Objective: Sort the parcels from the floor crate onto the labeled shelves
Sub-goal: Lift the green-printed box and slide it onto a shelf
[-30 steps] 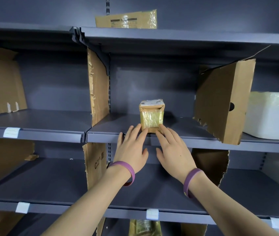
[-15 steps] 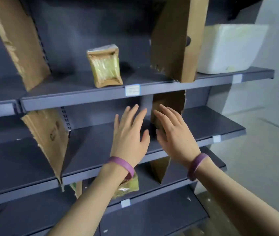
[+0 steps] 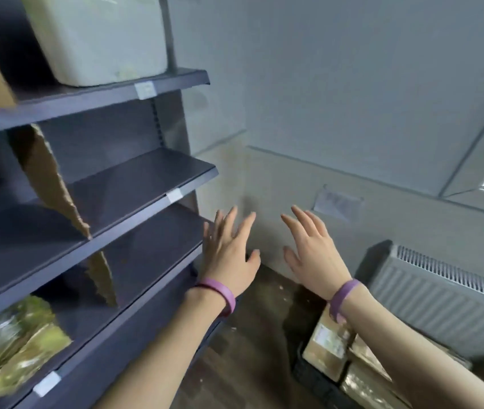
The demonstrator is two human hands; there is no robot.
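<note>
Your single head camera sits close beside the shelves (image 3: 134,187) at your left, tilted, facing down and right toward the wall (image 3: 353,98) and the floor crate (image 3: 311,379).

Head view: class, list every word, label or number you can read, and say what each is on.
Nothing here can be read.
shelf tags: white, blurred, no print legible.
parcel sticker: print too blurred.
wall sheet: marks too blurred.
</note>
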